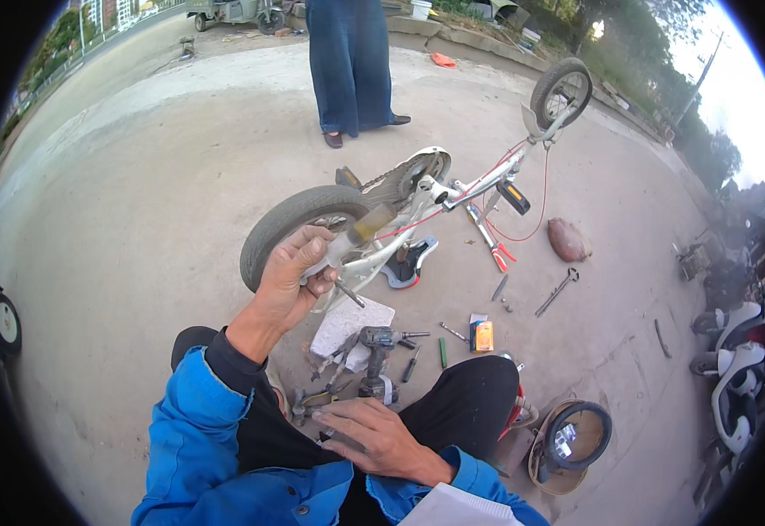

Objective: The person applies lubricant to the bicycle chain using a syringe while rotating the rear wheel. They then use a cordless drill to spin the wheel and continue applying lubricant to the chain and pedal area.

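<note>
My left hand is raised beside the rear wheel, its fingers closed round a small translucent bottle. The bottle's far end looks yellowish and is blurred. Behind it a white children's bicycle lies upside down, its saddle on the ground, with a chain at the rear. My right hand rests low between my knees, palm down and fingers stretched, holding nothing I can see. Pliers lie just beyond its fingertips. A cordless impact wrench stands past them.
A person in wide blue trousers stands beyond the bicycle. On the ground lie a wrench, a brown bag-like object, a small orange-and-blue box and a green-handled tool. A round container sits at right, near scooters.
</note>
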A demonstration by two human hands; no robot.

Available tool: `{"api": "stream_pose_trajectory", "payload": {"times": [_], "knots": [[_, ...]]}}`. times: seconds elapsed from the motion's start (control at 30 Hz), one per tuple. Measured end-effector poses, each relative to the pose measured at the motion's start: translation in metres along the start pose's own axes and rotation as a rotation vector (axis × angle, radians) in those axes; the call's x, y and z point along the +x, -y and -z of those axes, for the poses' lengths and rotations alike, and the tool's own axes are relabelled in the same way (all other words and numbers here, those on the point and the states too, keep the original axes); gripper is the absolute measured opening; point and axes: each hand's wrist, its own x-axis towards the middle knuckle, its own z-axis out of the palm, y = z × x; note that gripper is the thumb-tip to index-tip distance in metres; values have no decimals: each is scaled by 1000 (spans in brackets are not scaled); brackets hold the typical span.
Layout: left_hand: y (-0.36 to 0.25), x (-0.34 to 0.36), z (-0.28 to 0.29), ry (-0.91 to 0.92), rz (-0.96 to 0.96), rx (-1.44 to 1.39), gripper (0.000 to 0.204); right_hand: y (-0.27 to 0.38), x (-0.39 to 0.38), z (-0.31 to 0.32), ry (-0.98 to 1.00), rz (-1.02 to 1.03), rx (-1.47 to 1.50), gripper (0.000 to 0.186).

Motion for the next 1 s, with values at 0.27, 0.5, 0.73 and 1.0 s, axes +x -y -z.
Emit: {"api": "stream_pose_trajectory", "payload": {"times": [0.27,0.5,0.73,1.0], "knots": [[38,-21,-25,25,100,-123,24,-24,-26,14,-334,-518,294,45],[63,-61,-47,77,116,-166,35,-9,-28,24,-523,-469,395,62],[85,-74,-83,62,87,-131,32,-12,1,22,-684,-350,457,68],[95,-69,-96,22,-162,192,22,-25,30,27,-741,-350,786,57]]}}
